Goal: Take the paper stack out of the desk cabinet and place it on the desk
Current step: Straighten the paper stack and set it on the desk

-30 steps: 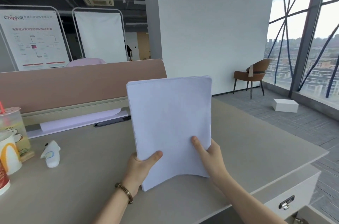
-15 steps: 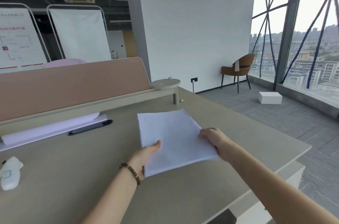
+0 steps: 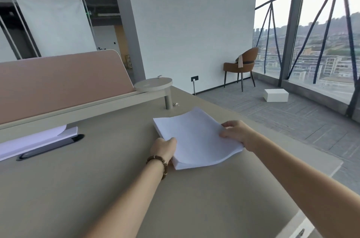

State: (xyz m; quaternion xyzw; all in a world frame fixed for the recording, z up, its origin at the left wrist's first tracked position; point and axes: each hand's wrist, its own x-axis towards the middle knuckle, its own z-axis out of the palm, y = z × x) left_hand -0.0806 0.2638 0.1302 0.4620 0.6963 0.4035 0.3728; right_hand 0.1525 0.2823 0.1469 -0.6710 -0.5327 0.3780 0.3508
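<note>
A white paper stack [image 3: 194, 138] lies nearly flat on the beige desk [image 3: 97, 189], toward its right side, with its near right corner bowed slightly up. My left hand [image 3: 164, 149] grips the stack's near left edge; a beaded bracelet sits on that wrist. My right hand [image 3: 236, 134] holds the stack's right edge, fingers curled over the top sheet. The desk cabinet is out of view except for a drawer sliver at the bottom right corner.
A pink divider panel [image 3: 58, 81] runs along the desk's back, with a round shelf [image 3: 153, 84] on a post at its end. White sheets and a dark pen tray [image 3: 50, 148] lie at the left. The desk's right edge drops to grey floor with a chair [image 3: 241, 66] and white box [image 3: 275, 95].
The stack went from upright in front of me down to lying on the desk, and shifted right. My view turned right, so the cups at the left have left the frame.
</note>
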